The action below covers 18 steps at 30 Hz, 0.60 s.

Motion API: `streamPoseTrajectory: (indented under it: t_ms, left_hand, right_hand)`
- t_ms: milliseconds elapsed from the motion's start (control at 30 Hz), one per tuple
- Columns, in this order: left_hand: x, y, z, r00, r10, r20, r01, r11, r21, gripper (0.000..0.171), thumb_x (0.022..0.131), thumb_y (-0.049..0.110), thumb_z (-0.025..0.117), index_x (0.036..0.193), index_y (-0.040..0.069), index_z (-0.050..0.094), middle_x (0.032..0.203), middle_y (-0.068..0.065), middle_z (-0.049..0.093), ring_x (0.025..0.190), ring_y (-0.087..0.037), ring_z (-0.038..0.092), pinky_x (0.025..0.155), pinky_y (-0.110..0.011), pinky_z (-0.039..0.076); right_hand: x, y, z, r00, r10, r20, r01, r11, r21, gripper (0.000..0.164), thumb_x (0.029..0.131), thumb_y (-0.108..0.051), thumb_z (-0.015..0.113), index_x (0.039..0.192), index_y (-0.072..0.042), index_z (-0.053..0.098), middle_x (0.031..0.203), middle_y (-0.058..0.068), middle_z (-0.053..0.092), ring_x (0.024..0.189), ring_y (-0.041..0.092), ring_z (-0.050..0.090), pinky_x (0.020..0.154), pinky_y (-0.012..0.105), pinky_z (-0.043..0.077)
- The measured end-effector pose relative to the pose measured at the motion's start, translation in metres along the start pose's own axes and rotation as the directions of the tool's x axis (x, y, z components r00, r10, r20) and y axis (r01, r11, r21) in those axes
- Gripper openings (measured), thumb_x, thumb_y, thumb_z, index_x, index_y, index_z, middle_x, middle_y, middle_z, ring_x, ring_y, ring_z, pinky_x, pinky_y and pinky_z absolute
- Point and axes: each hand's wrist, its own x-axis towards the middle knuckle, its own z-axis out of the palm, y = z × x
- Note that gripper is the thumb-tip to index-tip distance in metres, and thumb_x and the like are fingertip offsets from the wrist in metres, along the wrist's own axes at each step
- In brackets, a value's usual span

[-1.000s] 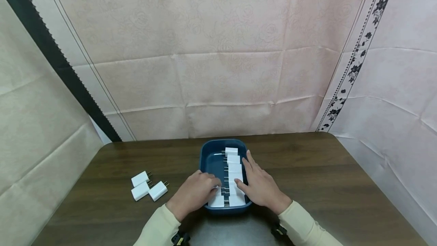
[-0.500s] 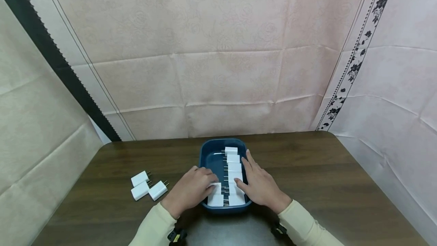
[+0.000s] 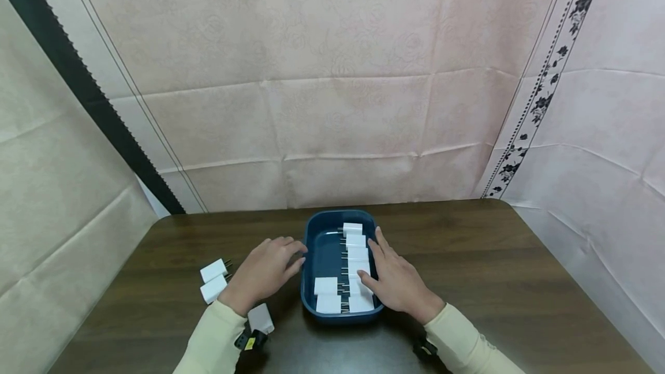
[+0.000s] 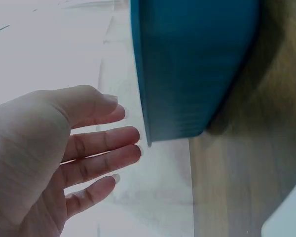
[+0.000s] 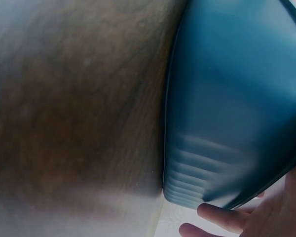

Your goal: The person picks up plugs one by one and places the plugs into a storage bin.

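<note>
Inside a blue tray [image 3: 328, 247], white chargers with metal prongs form a long row [image 3: 357, 267] on the right. Two more chargers [image 3: 327, 295] lie at the near left, prongs facing that row. My left hand [image 3: 267, 270] holds nothing; its spread fingers are beside the tray's left rim, over the table. In the left wrist view the fingers [image 4: 103, 140] stand close to the tray wall [image 4: 187, 74]. My right hand [image 3: 397, 281] rests on the right rim, with straight fingers along the outside and the thumb reaching over the row. A loose charger [image 3: 261, 318] lies by my left wrist.
Two other white chargers [image 3: 213, 280] lie on the wooden table [image 3: 493, 281] to the left, partly behind my left hand. A pale cloth [image 3: 337, 120] hangs behind the table and at both sides.
My left hand has let go of a charger in the tray and moved left out over the rim. One loose charger on the table has shifted right and nearer, by the wrist. My right hand stays.
</note>
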Motion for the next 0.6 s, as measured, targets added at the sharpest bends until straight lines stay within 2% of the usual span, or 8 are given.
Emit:
streamPoseTrajectory:
  t_ms: [133, 233, 467, 600]
  left_hand:
    - [-0.001, -0.009, -0.004, 0.997, -0.058, 0.052, 0.06, 0.997, -0.043, 0.019, 0.096, 0.026, 0.069, 0.112, 0.019, 0.076, 0.106, 0.003, 0.075, 0.091, -0.012, 0.069, 0.087, -0.038, 0.059]
    - [-0.003, -0.016, -0.007, 0.987, -0.11, 0.117, 0.118, 0.991, -0.062, 0.019, 0.095, 0.022, 0.07, 0.113, 0.016, 0.075, 0.104, 0.001, 0.075, 0.088, -0.013, 0.07, 0.084, -0.039, 0.059]
    - [-0.013, -0.032, -0.015, 0.936, -0.214, 0.278, 0.238, 0.97, -0.057, 0.038, 0.09, 0.02, 0.076, 0.125, 0.006, 0.069, 0.117, -0.011, 0.074, 0.102, -0.027, 0.072, 0.09, -0.05, 0.057]
    - [-0.017, -0.037, -0.019, 0.91, -0.245, 0.335, 0.283, 0.957, -0.07, 0.041, 0.085, 0.018, 0.08, 0.123, 0.004, 0.07, 0.116, -0.014, 0.074, 0.096, -0.026, 0.071, 0.085, -0.05, 0.058]
  right_hand:
    - [0.0, 0.0, 0.0, 1.0, 0.001, 0.002, -0.001, 1.0, 0.005, 0.079, 0.098, -0.046, 0.062, 0.158, -0.005, 0.031, 0.172, 0.012, 0.008, 0.15, 0.039, 0.035, 0.111, 0.06, 0.039]
    - [0.0, -0.001, -0.001, 1.0, -0.001, 0.0, 0.001, 1.0, 0.005, 0.079, 0.098, -0.046, 0.062, 0.158, -0.005, 0.032, 0.172, 0.012, 0.009, 0.149, 0.039, 0.036, 0.111, 0.06, 0.04]
    - [0.0, 0.0, -0.001, 1.0, -0.005, -0.004, 0.005, 1.0, 0.0, 0.079, 0.098, -0.046, 0.062, 0.158, -0.005, 0.032, 0.172, 0.012, 0.009, 0.149, 0.039, 0.037, 0.111, 0.06, 0.04]
    - [0.0, 0.0, -0.001, 1.0, -0.007, -0.004, 0.007, 1.0, -0.002, 0.078, 0.098, -0.047, 0.061, 0.158, -0.005, 0.032, 0.172, 0.012, 0.008, 0.149, 0.039, 0.037, 0.111, 0.06, 0.04]
